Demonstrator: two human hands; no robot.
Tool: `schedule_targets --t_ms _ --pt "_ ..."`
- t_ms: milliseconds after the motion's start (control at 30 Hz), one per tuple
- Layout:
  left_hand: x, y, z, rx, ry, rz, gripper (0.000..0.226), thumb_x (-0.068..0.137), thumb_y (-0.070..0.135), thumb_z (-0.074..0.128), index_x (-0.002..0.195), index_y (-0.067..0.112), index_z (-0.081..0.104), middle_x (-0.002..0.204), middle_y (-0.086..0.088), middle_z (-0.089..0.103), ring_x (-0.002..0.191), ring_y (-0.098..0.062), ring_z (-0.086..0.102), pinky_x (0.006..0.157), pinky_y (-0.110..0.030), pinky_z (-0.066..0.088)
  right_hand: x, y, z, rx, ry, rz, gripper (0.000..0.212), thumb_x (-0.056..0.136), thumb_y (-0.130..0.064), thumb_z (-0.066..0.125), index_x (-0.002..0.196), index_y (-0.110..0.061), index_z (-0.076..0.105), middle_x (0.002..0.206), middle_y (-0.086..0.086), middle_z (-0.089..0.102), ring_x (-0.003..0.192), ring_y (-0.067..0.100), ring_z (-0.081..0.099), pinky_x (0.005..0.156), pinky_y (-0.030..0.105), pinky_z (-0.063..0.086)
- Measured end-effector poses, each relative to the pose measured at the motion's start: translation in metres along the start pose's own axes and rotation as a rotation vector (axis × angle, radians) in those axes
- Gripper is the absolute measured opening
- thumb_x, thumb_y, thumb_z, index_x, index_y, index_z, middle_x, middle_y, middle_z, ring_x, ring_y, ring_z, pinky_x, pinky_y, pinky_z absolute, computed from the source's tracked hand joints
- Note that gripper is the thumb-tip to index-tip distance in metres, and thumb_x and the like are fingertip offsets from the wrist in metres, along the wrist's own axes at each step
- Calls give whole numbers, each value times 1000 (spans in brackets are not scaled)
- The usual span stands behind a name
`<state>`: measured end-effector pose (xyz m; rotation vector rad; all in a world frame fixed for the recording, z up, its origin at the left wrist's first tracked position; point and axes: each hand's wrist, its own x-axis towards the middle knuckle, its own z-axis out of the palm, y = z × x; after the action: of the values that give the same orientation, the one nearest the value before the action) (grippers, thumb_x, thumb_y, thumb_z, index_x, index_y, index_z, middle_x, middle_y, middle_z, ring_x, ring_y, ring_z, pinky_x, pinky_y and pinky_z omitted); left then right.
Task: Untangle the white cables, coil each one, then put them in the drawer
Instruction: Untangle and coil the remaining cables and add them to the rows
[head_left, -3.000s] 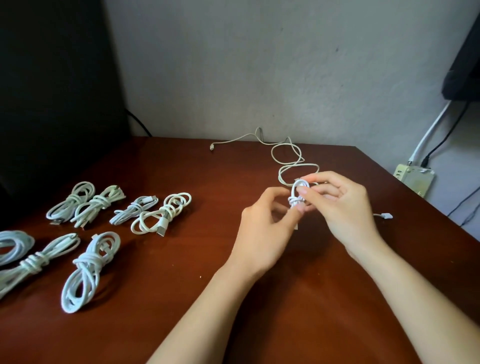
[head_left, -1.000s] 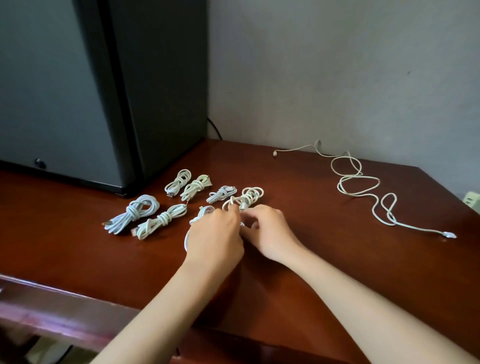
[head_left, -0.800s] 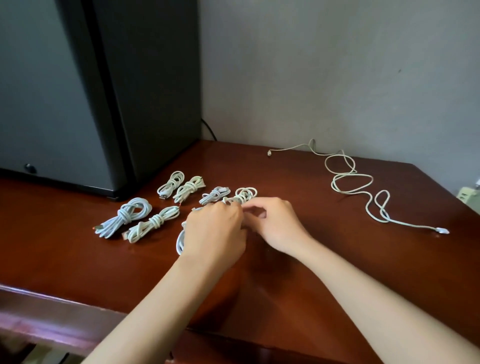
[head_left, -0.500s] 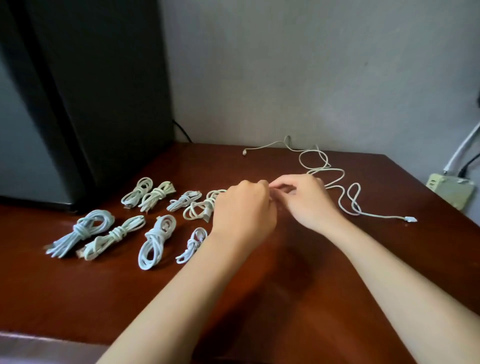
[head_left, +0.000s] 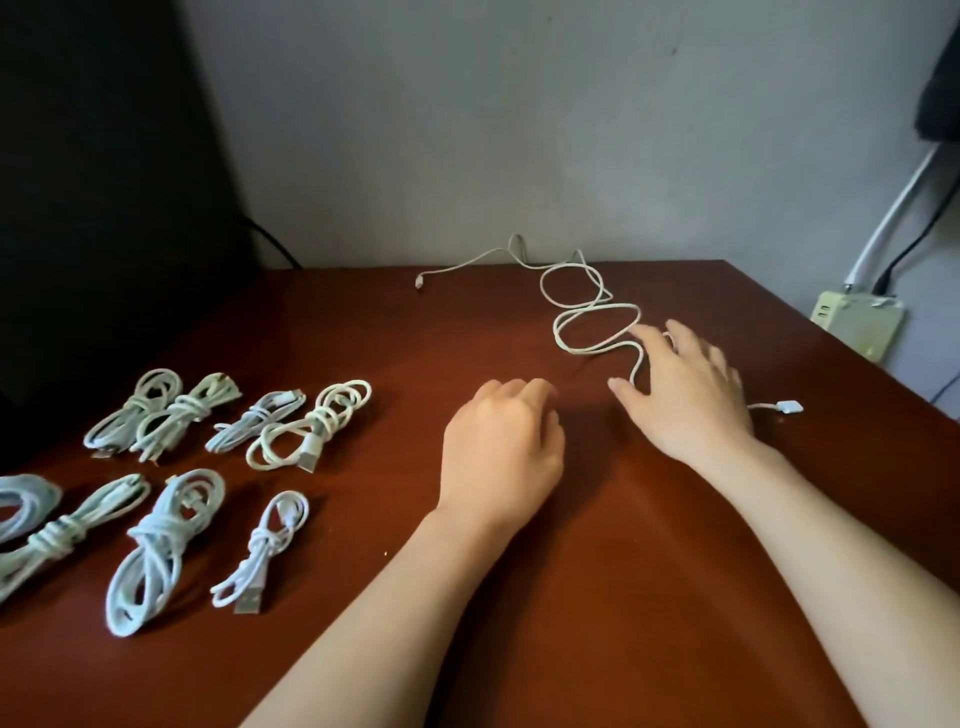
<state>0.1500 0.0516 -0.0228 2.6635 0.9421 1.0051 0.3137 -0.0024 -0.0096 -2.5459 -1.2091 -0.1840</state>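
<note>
The right hand (head_left: 685, 400) lies flat with its fingers spread on the loose white cable (head_left: 597, 308) at the back right of the brown counter (head_left: 623, 597). The left hand (head_left: 501, 441) rests beside it, fingers loosely curled, holding nothing. 8 coiled cables (head_left: 156, 551) sit in 2 rows on the left.

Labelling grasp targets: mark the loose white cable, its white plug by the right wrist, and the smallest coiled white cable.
Loose white cable (head_left: 555, 328): head view, left bend of lower loop.
White plug (head_left: 788, 406): head view, plug body centre.
Smallest coiled white cable (head_left: 260, 543): head view, wrapped middle.
</note>
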Motion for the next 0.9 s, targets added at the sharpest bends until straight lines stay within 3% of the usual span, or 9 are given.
schedule_targets --t_ms 100,167,267,333,467,567,700,833,900 --pt "3 -1 0 -49 52 -8 17 89 19 54 100 16 67 89 1 68 86 -19 59 70 -31 48 0 1 5 -83 -125 55 63 96 -50 42 149 -30 17 159 13 9 137 39 31 107 46 31" --pt "2 0 -2 -80 45 -22 17 91 19 54 103 18 66 92 3 67 88 -17 57 72 -30 48 -2 0 6 -24 -93 41 52 99 -37 44 146 -25 27 159 12 12 133 38 39 102 44 38" --pt "2 -1 -1 -183 39 -104 17 91 17 54 102 19 66 91 6 66 85 -12 58 74 -28 49 -5 -2 5 174 35 -63 40 93 -4 53 130 -20 51 152 7 32 128 33 46 100 40 41" --pt "6 -2 -1 -425 89 -263 17 88 11 57 100 17 68 84 9 66 78 -6 60 75 -21 49 -9 -6 4 261 88 -142 46 85 12 53 120 -18 59 140 4 48 119 27 54 95 34 45" --pt "13 -13 -6 -783 202 -560 25 85 6 62 107 19 64 97 8 67 81 4 61 81 -15 51 -21 -15 -2 390 145 -311 50 77 21 56 108 -17 64 115 0 60 89 11 64 75 24 54" --pt "14 -21 -8 -794 173 -605 48 86 9 63 130 23 52 129 5 55 104 -1 55 96 -19 43 -32 -20 -6 457 177 -456 50 73 22 56 104 -17 66 112 1 63 82 7 64 72 15 53" --pt "15 -29 -9 -653 24 -527 71 83 5 63 146 21 34 150 1 35 138 -14 34 113 -31 30 -48 -33 -13 528 344 -669 45 68 24 56 97 -8 70 118 7 65 93 7 63 87 6 44" --pt "12 -37 -5 -407 -79 -376 77 77 3 59 148 13 31 155 -8 27 145 -23 20 117 -33 19 -61 -45 -19 593 480 -818 35 72 21 55 90 -4 73 118 9 65 107 12 62 95 19 46" --pt "12 -38 -2 -338 -148 -316 59 79 21 55 137 18 45 145 -7 43 135 -29 35 110 -35 28 -66 -48 -17 592 514 -890 34 72 22 55 87 -2 74 117 10 66 106 14 64 94 24 49"
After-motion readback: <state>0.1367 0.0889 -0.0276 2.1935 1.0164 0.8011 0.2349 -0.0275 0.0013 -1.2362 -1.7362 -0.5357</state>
